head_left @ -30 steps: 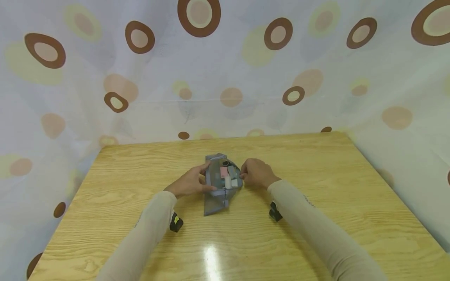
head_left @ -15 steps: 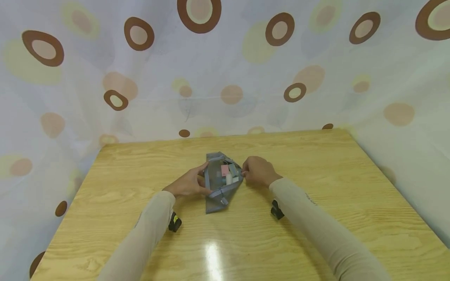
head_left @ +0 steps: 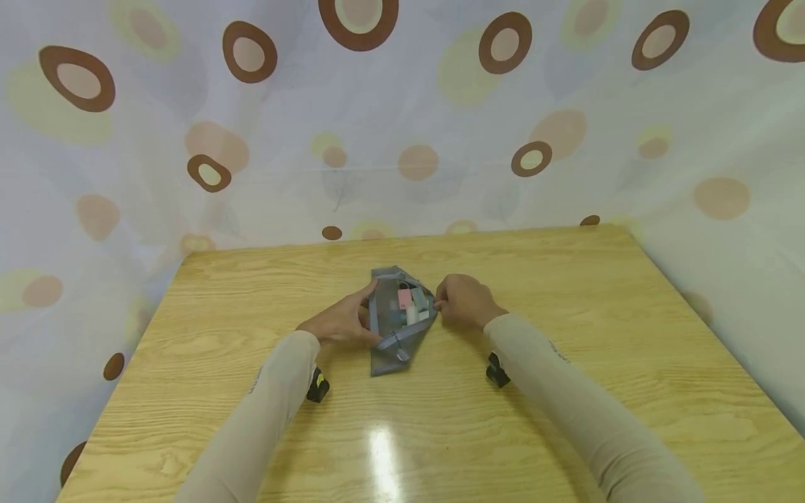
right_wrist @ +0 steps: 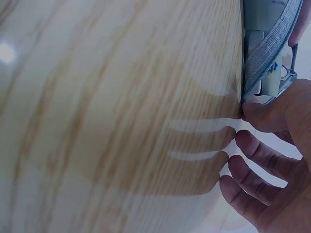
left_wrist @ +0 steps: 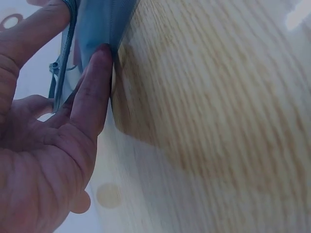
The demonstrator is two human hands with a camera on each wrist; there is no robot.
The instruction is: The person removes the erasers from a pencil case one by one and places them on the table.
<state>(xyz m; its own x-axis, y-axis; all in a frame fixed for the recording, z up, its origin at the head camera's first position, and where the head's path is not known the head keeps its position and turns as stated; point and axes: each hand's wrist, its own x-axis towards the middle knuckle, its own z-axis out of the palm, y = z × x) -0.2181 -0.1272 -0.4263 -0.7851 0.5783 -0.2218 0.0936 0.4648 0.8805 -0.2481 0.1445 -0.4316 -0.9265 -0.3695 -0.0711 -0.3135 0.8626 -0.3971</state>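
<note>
A person's 2 bare hands at a grey zip pouch (head_left: 386, 361), which lies on a wood-grain counter (head_left: 503, 440), near the middle of its width and towards its far edge. Left hand (head_left: 342, 320): thumb and index finger spread well apart, reaching the pouch's left edge at 2 separate places; this edge is held between thumb and fingers. In the left wrist view, 1 finger lies extended along the pouch's outer side, close to the counter surface. Right hand (head_left: 464, 300): nearly closed, pinching the pointed right corner of the pouch. In the right wrist view, the thumb (right_wrist: 262, 115) meets the end of the zip (right_wrist: 274, 51), while 3 other fingers are bent, their tips spaced apart just beside the counter. Contents visible within the pouch: a pink block (head_left: 404, 299) at the left, a blue-grey block (head_left: 418, 299) to its right, and a white cylinder (head_left: 411, 314) nearer the wearer. Both forearms are covered by beige sleeves (head_left: 566, 398); 1 black device (head_left: 317, 385) shows under the left wrist and another under the right. Background: a pale curtain (head_left: 283, 133) printed with brown, peach and yellow ovals.
</note>
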